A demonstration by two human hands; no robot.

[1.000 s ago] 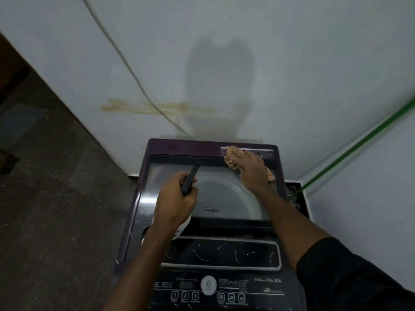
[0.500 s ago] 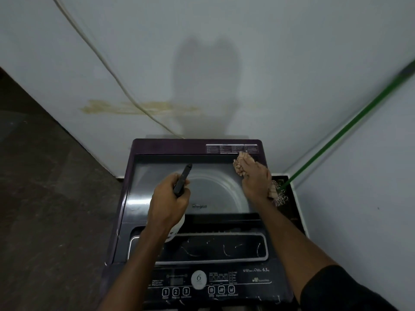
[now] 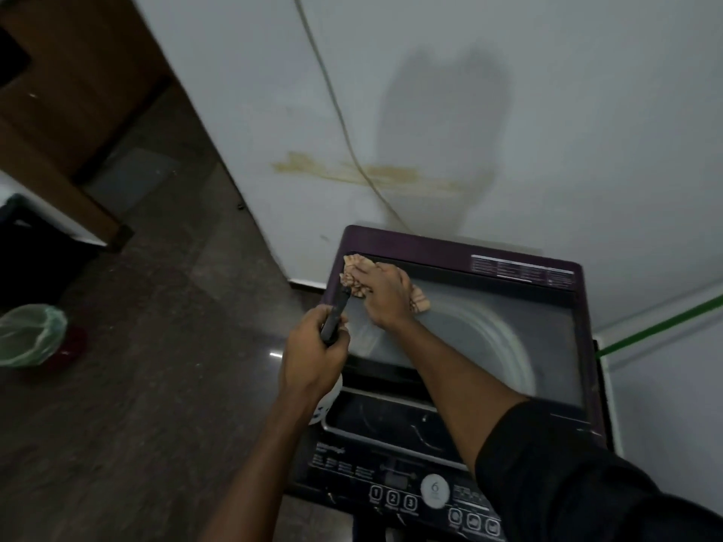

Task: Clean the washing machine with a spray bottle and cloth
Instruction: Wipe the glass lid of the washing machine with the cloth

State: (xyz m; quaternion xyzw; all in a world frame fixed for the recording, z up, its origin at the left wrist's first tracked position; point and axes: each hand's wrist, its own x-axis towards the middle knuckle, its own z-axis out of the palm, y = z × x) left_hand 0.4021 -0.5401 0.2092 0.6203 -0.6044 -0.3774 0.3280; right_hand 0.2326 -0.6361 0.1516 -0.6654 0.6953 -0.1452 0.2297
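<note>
A purple top-load washing machine [image 3: 563,267] with a glass lid stands against the white wall. My right hand [image 3: 385,293] presses a tan patterned cloth [image 3: 354,273] flat onto the lid's far left corner. My left hand [image 3: 313,352] grips a spray bottle [image 3: 334,316] by its black head over the machine's left edge. The bottle's white body shows just below my wrist, mostly hidden by the hand.
A cable [image 3: 340,123] hangs down the wall behind the machine. A green pole [image 3: 661,326] leans at the right. On the dark floor to the left sit a bin with a green liner [image 3: 29,334] and brown wooden furniture [image 3: 70,95].
My right hand has slid the cloth from the lid's far right corner across to its far left corner. The left hand still holds the bottle. The camera has swung left.
</note>
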